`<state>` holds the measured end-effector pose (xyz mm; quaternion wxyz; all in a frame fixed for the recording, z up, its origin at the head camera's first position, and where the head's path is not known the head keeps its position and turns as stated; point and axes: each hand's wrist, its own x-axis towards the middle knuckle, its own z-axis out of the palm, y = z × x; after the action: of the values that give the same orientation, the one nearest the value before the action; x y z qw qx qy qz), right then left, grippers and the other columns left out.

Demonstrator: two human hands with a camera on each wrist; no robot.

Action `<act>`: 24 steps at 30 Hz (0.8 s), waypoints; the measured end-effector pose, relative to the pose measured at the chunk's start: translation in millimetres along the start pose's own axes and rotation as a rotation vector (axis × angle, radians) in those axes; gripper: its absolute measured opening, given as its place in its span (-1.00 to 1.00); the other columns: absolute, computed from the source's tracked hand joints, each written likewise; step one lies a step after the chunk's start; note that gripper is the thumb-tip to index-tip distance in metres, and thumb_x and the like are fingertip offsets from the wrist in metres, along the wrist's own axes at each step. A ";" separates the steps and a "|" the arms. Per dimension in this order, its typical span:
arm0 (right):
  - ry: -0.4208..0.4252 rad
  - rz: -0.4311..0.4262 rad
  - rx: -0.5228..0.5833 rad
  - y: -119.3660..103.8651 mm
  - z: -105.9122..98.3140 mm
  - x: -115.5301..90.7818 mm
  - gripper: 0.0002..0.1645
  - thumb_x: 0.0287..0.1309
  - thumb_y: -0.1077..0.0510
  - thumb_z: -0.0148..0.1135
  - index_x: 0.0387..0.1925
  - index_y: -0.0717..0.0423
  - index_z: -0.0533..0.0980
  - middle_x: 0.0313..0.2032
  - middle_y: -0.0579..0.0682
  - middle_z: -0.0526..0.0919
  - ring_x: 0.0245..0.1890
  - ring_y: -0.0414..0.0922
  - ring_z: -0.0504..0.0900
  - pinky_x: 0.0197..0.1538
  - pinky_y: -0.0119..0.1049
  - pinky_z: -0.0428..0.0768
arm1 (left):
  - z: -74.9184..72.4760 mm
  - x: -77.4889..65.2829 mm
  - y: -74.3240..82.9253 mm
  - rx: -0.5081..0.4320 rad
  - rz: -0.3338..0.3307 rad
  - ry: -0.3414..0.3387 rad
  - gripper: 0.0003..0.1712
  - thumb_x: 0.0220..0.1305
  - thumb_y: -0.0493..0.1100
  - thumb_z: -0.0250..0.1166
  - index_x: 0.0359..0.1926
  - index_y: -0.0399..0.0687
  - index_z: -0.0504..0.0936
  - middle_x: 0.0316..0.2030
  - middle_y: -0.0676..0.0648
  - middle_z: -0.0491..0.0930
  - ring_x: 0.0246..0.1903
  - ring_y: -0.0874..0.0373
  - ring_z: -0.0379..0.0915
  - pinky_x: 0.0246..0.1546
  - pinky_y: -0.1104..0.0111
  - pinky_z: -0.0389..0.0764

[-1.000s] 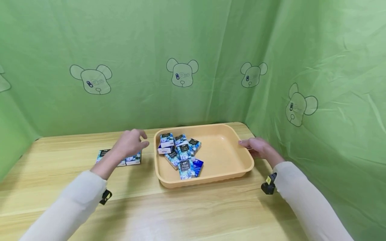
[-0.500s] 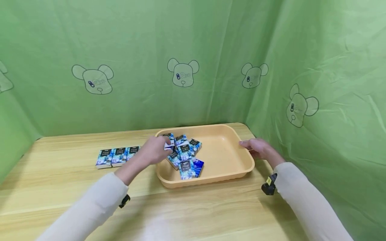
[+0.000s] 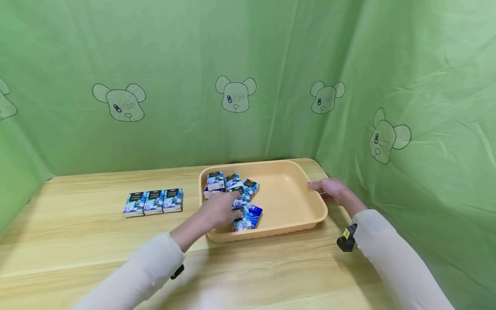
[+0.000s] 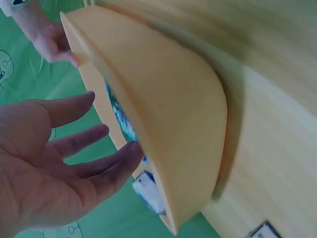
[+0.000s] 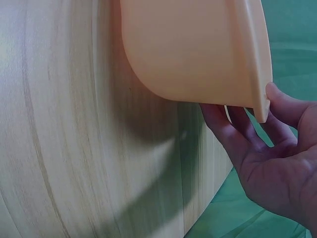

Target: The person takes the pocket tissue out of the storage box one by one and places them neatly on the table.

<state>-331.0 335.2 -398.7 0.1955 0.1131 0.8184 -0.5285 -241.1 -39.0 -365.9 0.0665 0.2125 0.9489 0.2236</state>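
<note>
A peach plastic tray [image 3: 288, 196] holds several blue floral tissue packs [image 3: 215, 180] heaped at its left side, with a plain blue tissue pack [image 3: 255, 214] among them. Over this heap reaches my left hand [image 3: 220, 210], partly covering the packs beneath. In the left wrist view its thumb and fingers [image 4: 67, 108] are spread apart, the fingertips at the tray's rim line; no pack shows between them. My right hand [image 3: 332, 189] grips the tray's right rim. The right wrist view has its thumb [image 5: 285, 105] on the rim and its fingers under the edge.
Three floral tissue packs [image 3: 153, 202] lie side by side in a row on the wooden table [image 3: 271, 271], left of the tray. Green curtains [image 3: 178, 129] with bear-head drawings stand close behind the table and along its right side.
My left hand has moved right, from above the row of tissue packs to over the heap in the tray, uncovering the row. The right hand stays at the rim.
</note>
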 end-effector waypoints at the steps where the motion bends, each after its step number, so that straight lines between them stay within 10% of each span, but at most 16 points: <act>1: -0.002 0.001 0.002 0.1 -0.2 0.0 -0.32 0.43 0.03 0.15 0.36 0.44 0.32 -0.25 -0.11 0.71 -0.26 -0.20 0.72 -0.05 -0.25 0.74 | 1.9 -0.6 1.3 -0.003 -0.001 -0.007 -0.40 0.32 -0.07 0.39 0.33 -0.12 0.51 0.15 -0.20 0.65 -0.03 -0.09 0.66 0.10 0.05 0.67; 8: -0.008 -0.004 0.017 0.0 -1.2 -0.3 -0.37 0.42 0.04 0.17 0.28 0.44 0.38 -0.26 -0.09 0.71 -0.27 -0.19 0.73 -0.06 -0.24 0.74 | 14.5 -0.2 6.6 -0.025 0.020 -0.043 -0.33 0.32 -0.09 0.39 0.41 -0.05 0.44 -0.23 -0.15 0.75 -0.52 0.13 0.48 -0.31 0.24 0.65; 13: -0.007 -0.005 0.026 0.1 -1.0 -1.0 -0.38 0.42 0.04 0.18 0.27 0.45 0.38 -0.28 -0.10 0.71 -0.28 -0.20 0.72 -0.07 -0.25 0.75 | 20.1 1.0 9.6 -0.020 0.029 -0.060 -0.34 0.33 -0.10 0.37 0.41 -0.04 0.44 -0.71 0.04 0.38 -0.70 0.22 0.20 -0.63 0.39 0.32; 18: -0.003 -0.005 0.027 -0.8 -1.5 -3.0 -0.40 0.41 0.04 0.18 0.25 0.43 0.41 -0.27 -0.09 0.70 -0.28 -0.19 0.72 -0.08 -0.25 0.75 | 22.7 1.6 12.1 -0.010 0.008 -0.080 -0.34 0.34 -0.04 0.38 0.41 -0.03 0.45 -0.52 0.00 0.60 -0.59 0.17 0.40 -0.55 0.36 0.45; 24: -0.007 -0.016 0.006 0.0 -1.5 -1.5 -0.37 0.42 0.04 0.17 0.28 0.46 0.37 -0.24 -0.07 0.70 -0.26 -0.20 0.71 -0.06 -0.25 0.74 | 26.0 2.4 14.6 0.016 -0.005 -0.069 -0.32 0.32 0.04 0.39 0.38 -0.04 0.45 0.08 -0.18 0.69 0.02 -0.10 0.64 -0.03 0.11 0.69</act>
<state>-330.0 336.5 -397.5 0.1937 0.1055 0.8170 -0.5328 -232.0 -15.8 -382.5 0.0981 0.2181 0.9483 0.2085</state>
